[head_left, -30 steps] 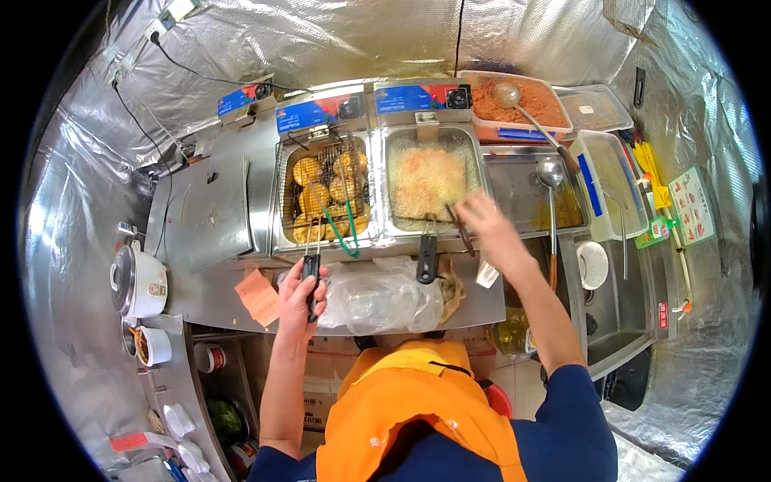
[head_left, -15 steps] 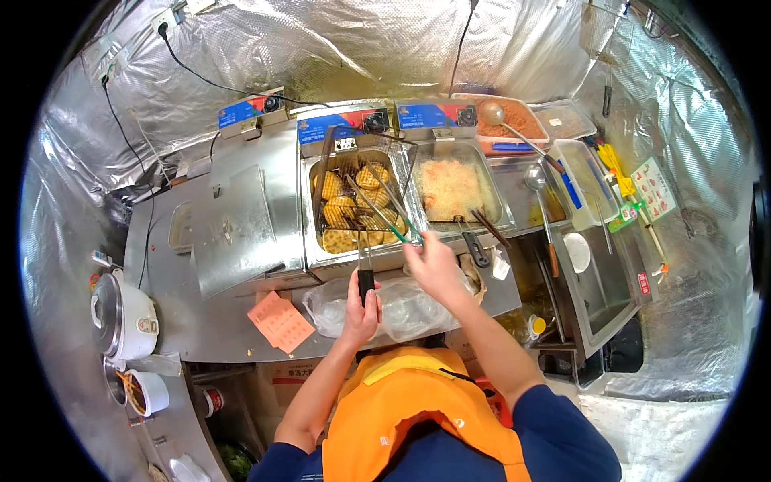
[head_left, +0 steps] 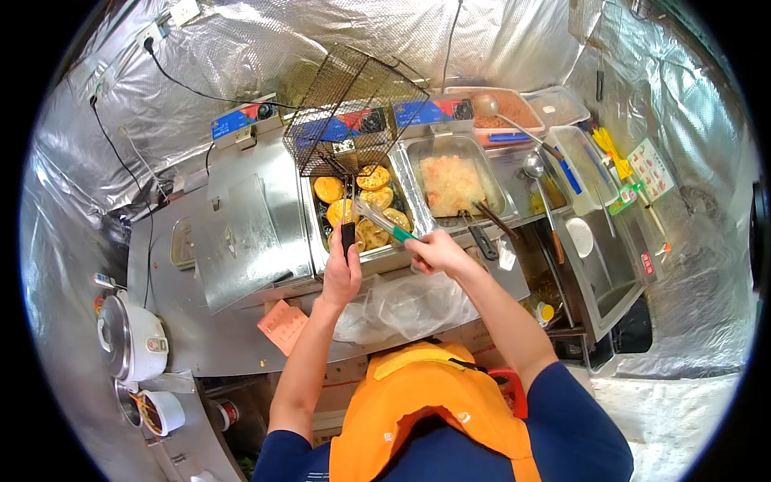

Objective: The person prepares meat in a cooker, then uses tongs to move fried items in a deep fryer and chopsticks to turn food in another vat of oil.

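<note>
My left hand (head_left: 340,275) grips the black handle of a wire fry basket (head_left: 350,104), which is lifted and tipped up above the fryer vat (head_left: 315,233). Round golden fried patties (head_left: 371,210) float in the oil under it. My right hand (head_left: 434,251) holds metal tongs with green grips (head_left: 384,225), their tips reaching over the patties. To the right, a second vat (head_left: 451,183) holds pale, shredded frying food.
A clear plastic bag (head_left: 405,304) and an orange paper slip (head_left: 282,326) lie on the steel counter. A closed fryer lid (head_left: 239,234) sits to the left, a rice cooker (head_left: 128,336) far left. Ladles (head_left: 536,170), a sauce tray (head_left: 499,112) and containers stand at the right. Foil lines the walls.
The basket has been raised out of the oil and tilted upward, leaving the patties in the vat. My right hand moved from the right vat to the left one with the tongs.
</note>
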A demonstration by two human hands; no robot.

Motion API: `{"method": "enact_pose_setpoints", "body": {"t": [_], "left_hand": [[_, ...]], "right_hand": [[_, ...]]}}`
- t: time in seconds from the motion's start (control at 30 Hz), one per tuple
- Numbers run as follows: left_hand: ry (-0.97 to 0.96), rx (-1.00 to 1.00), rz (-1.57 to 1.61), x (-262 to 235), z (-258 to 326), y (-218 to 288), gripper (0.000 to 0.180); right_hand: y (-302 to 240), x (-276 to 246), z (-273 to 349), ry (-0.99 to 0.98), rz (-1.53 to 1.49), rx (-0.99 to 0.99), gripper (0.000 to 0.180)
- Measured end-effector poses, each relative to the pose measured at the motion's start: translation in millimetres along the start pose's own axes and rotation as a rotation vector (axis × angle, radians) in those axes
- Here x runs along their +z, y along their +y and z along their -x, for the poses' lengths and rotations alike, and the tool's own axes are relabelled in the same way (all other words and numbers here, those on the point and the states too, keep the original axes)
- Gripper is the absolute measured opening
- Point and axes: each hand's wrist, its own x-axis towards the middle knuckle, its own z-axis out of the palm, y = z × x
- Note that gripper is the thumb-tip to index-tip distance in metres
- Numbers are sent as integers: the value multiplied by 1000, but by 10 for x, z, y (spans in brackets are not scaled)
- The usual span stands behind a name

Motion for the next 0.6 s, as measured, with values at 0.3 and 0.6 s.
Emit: {"method": "enact_pose_setpoints", "body": {"t": [0.3,0.6], "left_hand": [[-13,-105,26,266,370,-140,55],[30,-78,4,346,358,-138,57]], "right_hand": [[117,23,-760,-167,-470,270,30],[170,53,-675,-135,-430,279,32]]}}
